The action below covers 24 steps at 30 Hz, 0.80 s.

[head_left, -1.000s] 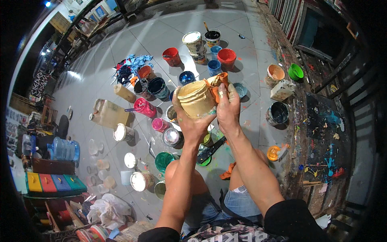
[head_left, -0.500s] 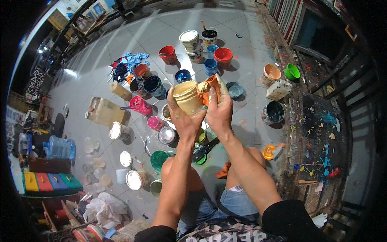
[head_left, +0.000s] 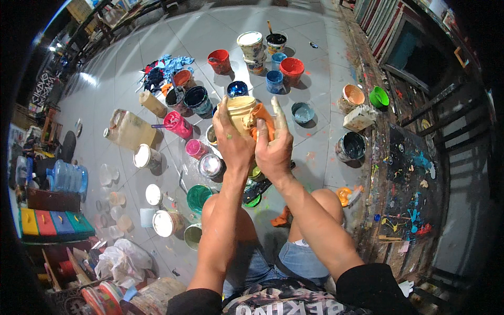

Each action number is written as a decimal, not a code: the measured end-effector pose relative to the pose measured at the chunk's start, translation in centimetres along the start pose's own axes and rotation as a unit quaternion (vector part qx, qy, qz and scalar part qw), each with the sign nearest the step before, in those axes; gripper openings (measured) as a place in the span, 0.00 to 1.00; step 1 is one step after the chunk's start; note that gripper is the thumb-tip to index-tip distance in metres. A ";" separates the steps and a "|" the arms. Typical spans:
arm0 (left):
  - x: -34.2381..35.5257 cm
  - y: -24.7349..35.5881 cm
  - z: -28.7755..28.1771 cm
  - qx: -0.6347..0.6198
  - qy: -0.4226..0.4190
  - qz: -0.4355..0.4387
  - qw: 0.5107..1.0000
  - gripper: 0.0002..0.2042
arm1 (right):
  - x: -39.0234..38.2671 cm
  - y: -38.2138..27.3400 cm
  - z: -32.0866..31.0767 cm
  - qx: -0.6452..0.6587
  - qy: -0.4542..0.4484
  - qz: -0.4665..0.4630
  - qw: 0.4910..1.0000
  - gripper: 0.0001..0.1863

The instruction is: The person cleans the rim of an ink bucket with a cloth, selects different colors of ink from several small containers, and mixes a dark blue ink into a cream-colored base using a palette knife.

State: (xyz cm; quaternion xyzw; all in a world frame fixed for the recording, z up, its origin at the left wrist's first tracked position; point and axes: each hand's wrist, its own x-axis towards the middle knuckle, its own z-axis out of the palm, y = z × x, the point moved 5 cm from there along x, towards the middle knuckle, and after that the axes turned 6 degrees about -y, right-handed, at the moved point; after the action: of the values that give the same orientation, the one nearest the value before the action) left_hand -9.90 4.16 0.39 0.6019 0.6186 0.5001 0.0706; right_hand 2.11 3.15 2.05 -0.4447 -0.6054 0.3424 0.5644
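Between my hands, above the floor, is a cream-yellow paint tub [head_left: 241, 110]. My left hand [head_left: 234, 144] is wrapped round its left side, with the thumb out of sight behind the hand. An orange cloth [head_left: 259, 122] is bunched against the tub's right side. My right hand [head_left: 274, 144] presses that cloth with its thumb, while its fingers stretch upward. Paint smears mark both hands. Just beyond the tub stands a dark tub with blue paint inside [head_left: 237, 88]. A silver-topped can [head_left: 210, 166] sits to the left of my left wrist.
Paint tubs surround me on the grey tiled floor: red [head_left: 219, 62], pink [head_left: 178, 124], green [head_left: 199, 197] and black [head_left: 350, 146]. A jerrycan [head_left: 130, 129] stands left, near a heap of rags [head_left: 167, 72]. Paint-spattered boards [head_left: 407, 178] run along the right. Another orange rag [head_left: 281, 217] lies between my knees.
The tub has turned and shifted slightly left, its rim now more upright. The cloth and my right hand have moved left and down along its side. The whole view has shifted slightly.
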 end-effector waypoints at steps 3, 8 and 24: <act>0.2 0.0 0.1 0.002 -0.010 0.025 1.000 0.41 | 0.0 0.6 0.0 0.062 -0.007 0.005 0.998 0.32; 0.1 -0.6 0.8 -0.061 -0.014 0.046 0.997 0.45 | 0.3 0.2 -1.0 0.304 0.036 0.111 0.946 0.28; -1.7 0.9 -6.4 -0.383 -0.056 -0.028 0.922 0.49 | -8.7 23.6 -16.0 0.316 0.069 0.403 0.856 0.26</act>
State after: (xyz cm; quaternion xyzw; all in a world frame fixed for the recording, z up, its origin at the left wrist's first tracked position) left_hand -13.30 -0.81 3.30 0.5382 0.3915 0.6624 0.3439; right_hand 21.24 2.47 -20.79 -0.4697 -0.1915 0.6817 0.5272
